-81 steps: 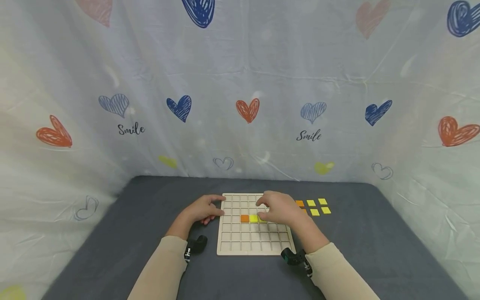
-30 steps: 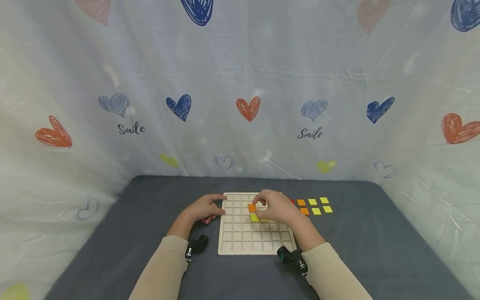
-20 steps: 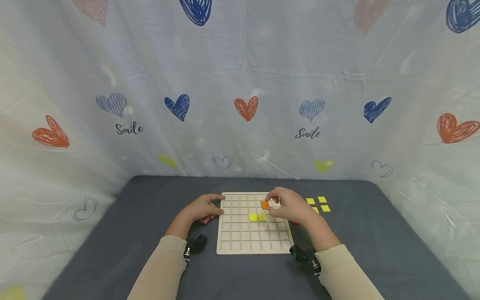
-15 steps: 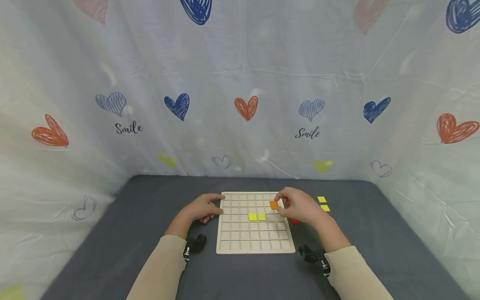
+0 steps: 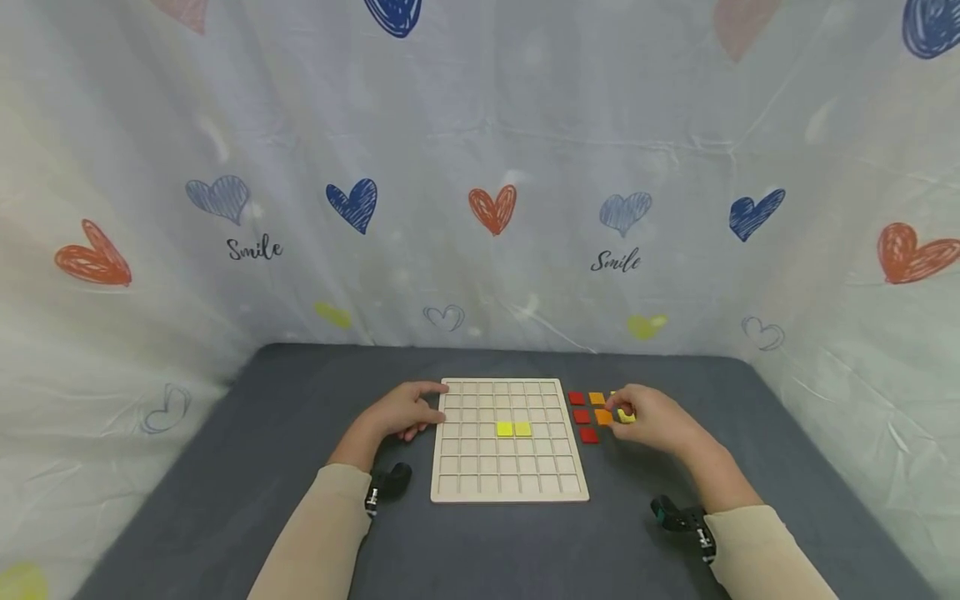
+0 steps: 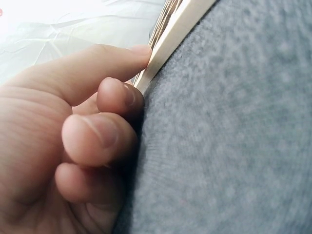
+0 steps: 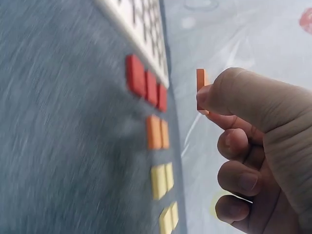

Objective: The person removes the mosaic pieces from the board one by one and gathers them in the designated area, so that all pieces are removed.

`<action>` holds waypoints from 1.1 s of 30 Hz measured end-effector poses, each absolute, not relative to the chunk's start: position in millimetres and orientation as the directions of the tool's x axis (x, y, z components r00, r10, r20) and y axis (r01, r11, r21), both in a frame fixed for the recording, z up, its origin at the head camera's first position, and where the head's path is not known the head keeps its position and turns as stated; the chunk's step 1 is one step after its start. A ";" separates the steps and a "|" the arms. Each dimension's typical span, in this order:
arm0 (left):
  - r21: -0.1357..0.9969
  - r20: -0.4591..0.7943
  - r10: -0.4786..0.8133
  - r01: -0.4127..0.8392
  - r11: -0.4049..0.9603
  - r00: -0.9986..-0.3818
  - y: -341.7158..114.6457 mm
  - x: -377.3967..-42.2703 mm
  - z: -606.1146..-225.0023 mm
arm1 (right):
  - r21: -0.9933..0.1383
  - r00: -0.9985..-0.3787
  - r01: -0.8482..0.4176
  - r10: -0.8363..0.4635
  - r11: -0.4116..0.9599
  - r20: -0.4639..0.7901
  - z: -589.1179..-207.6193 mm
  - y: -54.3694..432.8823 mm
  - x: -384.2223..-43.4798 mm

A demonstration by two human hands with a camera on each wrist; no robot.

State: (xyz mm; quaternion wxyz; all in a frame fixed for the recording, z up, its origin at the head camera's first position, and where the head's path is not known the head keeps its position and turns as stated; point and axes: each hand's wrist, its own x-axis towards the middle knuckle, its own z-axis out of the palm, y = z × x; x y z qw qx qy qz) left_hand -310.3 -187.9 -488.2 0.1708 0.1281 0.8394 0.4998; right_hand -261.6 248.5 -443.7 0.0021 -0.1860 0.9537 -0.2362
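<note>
My left hand lies at the left edge of a wooden grid board, thumb and index finger spread apart and touching its rim. In the left wrist view, the other fingers are curled loosely above the cloth. My right hand is off the board's right side, above the loose tiles. Between thumb and index finger it pinches a square orange tile, held clear of the table. Two yellow tiles sit side by side in cells of the board.
Three red tiles lie in a column beside the board's right edge. Past them come two orange tiles and several yellow tiles, partly covered by my right hand in the head view. A heart-printed curtain hangs behind the grey table.
The right hand lifted the orange tile from its place left of the yellow pair and carried it rightward, off the board to above the loose tiles. The left hand stayed at the rim.
</note>
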 end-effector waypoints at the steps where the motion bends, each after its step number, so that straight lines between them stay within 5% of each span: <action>1: 0.883 -0.158 0.385 0.044 0.467 -0.909 -188.4 -309.8 -487.4 | -0.449 -0.930 -0.354 -0.359 0.821 0.076 -445.0 251.3 -261.9; 19: 0.891 -0.168 0.381 0.026 0.454 -0.909 -187.7 -309.8 -486.0 | -0.502 -0.945 -0.268 -0.326 0.822 -0.029 -468.2 260.5 -267.1; 33: 0.892 -0.161 0.393 0.037 0.451 -0.905 -188.0 -309.9 -485.6 | -0.605 -0.931 -0.327 -0.358 0.726 0.073 -438.6 247.1 -256.8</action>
